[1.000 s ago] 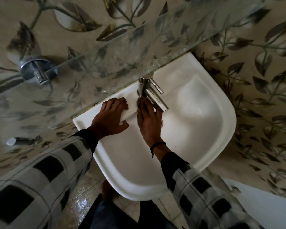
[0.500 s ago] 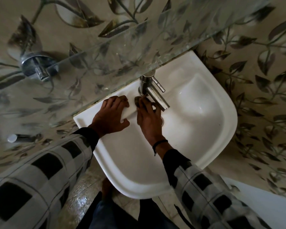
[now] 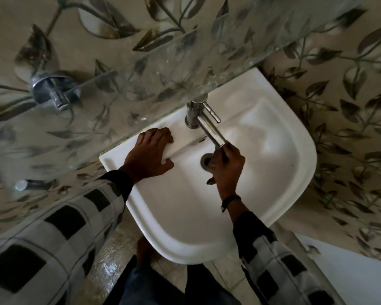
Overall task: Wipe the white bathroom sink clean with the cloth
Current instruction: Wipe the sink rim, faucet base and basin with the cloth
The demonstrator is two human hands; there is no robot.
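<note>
The white sink [image 3: 273, 172] juts out from a leaf-patterned wall, with a chrome faucet [image 3: 207, 126] at its back. My left hand [image 3: 150, 155] rests flat on the sink's back-left ledge, fingers slightly bent, holding nothing. Inside the bowl, my right hand [image 3: 227, 166] sits just under the spout's tip and beside the drain [image 3: 205, 159]. It grips a small dark cloth [image 3: 210, 181], of which only bits show below the thumb and by the drain.
A glass shelf [image 3: 141, 73] hangs over the sink's back edge on a chrome bracket [image 3: 53, 89]. Leaf-patterned tiles cover the wall on both sides. A white fixture [image 3: 350, 271] sits at the lower right. My foot [image 3: 143, 247] stands on the wet floor below the sink.
My right hand has moved with the cloth from the faucet's base down and right into the bowl, by the drain. The left hand has stayed on the ledge.
</note>
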